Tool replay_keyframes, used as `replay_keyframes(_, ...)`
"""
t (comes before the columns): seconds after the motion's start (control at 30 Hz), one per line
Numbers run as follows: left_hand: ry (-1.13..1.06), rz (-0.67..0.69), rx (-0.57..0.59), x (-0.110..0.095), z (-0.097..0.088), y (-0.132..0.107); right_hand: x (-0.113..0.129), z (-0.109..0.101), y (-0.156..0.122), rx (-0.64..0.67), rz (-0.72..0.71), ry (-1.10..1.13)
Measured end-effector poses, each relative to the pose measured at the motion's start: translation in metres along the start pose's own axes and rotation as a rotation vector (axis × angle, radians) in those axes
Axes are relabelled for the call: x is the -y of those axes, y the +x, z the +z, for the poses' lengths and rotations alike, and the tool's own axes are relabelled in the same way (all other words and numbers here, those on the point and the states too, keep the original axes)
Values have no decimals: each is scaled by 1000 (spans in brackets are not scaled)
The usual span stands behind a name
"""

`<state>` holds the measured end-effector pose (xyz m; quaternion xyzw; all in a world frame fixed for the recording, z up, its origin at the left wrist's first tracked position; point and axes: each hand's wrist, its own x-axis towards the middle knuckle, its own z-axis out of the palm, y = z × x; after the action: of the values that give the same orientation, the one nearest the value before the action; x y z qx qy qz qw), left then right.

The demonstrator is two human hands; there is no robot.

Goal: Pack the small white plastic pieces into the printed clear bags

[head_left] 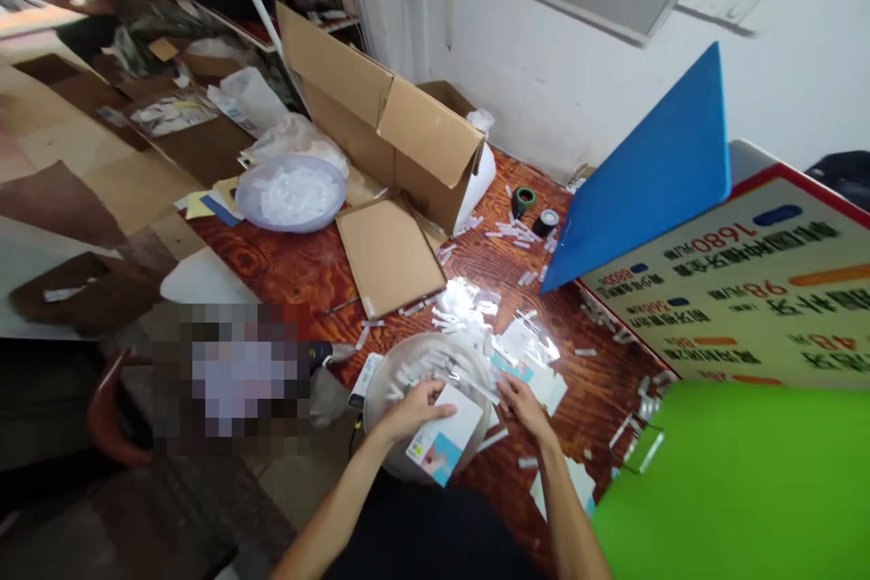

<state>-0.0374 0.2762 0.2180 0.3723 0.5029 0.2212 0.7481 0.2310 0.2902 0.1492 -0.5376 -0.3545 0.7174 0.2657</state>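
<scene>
My left hand is closed on a small white card packet with a blue corner, held over a clear plastic bowl that holds several small white strips. My right hand sits at the bowl's right rim with its fingers curled; a thin white strip lies by its fingertips, and I cannot make out whether it grips it. More clear packets and white strips lie scattered on the red-brown wooden table just beyond the bowl.
An open cardboard box lies on its side at the back, a flat cardboard sheet before it. Another bowl of white pieces stands back left. Two tape rolls, a blue board, a printed sign and a green sheet fill the right.
</scene>
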Motion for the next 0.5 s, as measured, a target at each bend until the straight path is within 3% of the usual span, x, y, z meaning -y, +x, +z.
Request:
replay_keyframes(0.07, 34, -3, 87, -1, 3, -6, 12, 20, -28, 116, 27, 64)
replay_keyframes(0.17, 123, 1, 180, -4, 6, -16, 26, 38, -57, 135, -4, 60)
replay_keyframes(0.3, 245, -6, 231, -8, 9, -29, 30, 47, -83, 115, -20, 39)
replay_keyframes(0.5, 324, -30, 374, -10, 23, -44, 17, 57, -111, 138, -53, 115)
